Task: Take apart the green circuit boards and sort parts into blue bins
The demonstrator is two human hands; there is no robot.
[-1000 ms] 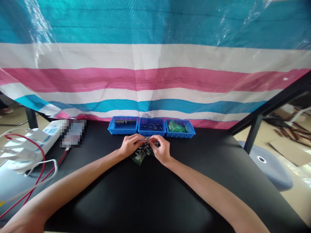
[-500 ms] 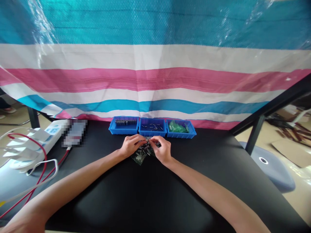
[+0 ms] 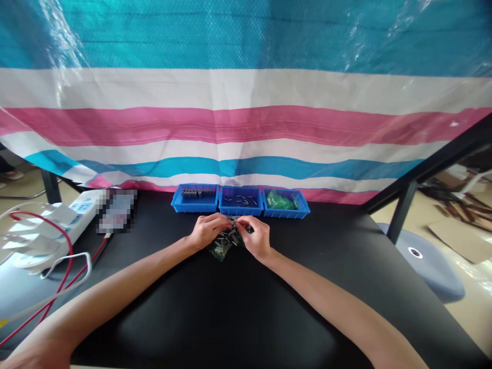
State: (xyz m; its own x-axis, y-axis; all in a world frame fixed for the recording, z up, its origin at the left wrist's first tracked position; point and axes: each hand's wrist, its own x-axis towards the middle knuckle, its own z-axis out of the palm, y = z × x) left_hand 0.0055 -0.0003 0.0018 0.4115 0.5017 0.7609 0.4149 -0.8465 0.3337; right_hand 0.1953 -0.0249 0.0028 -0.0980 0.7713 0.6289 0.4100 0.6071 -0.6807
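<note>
My left hand (image 3: 209, 229) and my right hand (image 3: 254, 234) meet close together over a pile of small metal pins (image 3: 230, 236). Both pinch at one spot, thumb and fingers closed on a small metal part (image 3: 232, 221), mostly hidden by the fingertips. Beneath them a clear plastic bag (image 3: 220, 250) with loose pieces lies on the black table. Just behind the hands stand three blue bins in a row. The left bin (image 3: 195, 208) has small metal cylinders lined up, the middle bin (image 3: 241, 210) scattered thin pins, and the right bin (image 3: 286, 213) green plastic bags (image 3: 282, 200).
At the left lie a white power strip (image 3: 82, 205) with plugs, red and white cables (image 3: 71, 246) and a blurred-out device (image 3: 116, 211). A striped plastic sheet (image 3: 238, 123) hangs behind the bins. A grey stool (image 3: 426, 271) stands beyond the table's right edge.
The view has shifted very slightly. Both hands keep their pinch at the same spot above the pile, and the bins stand as before.
</note>
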